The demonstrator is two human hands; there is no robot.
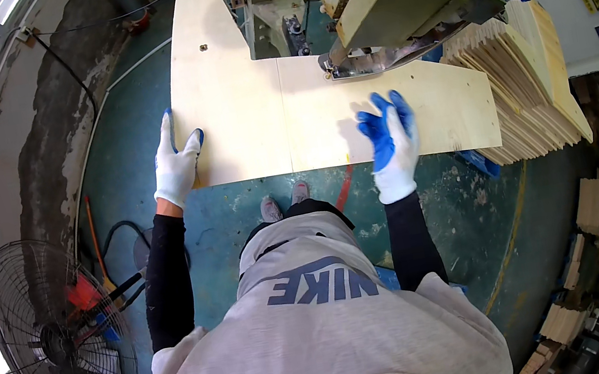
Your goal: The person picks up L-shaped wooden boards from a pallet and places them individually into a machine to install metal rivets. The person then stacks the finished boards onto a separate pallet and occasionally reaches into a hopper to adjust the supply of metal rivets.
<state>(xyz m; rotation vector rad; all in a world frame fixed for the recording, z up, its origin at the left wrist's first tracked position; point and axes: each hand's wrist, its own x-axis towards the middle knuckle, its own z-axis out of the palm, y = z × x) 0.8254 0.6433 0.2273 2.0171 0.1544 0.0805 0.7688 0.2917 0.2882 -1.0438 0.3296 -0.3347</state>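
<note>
A large pale L-shaped plywood panel [242,125] lies under the head of a press-like machine [400,8]. Small dark metal fittings dot its surface. My left hand [175,160], in a white glove with blue fingertips, holds the panel's left edge near its front corner, thumb over the top face. At the front edge, right of the middle, my right hand [392,144] is raised with fingers apart and the blue palm turned inward; nothing is in it. The machine's curved metal arm [374,62] reaches over the panel's far edge, just beyond my right hand.
A leaning stack of cut wood panels [517,87] stands at the right. At the lower left is a wire-caged fan [56,342] beside windows. Wood blocks [564,322] lie along the right side. A dark hose [121,233] lies on the green floor [474,237].
</note>
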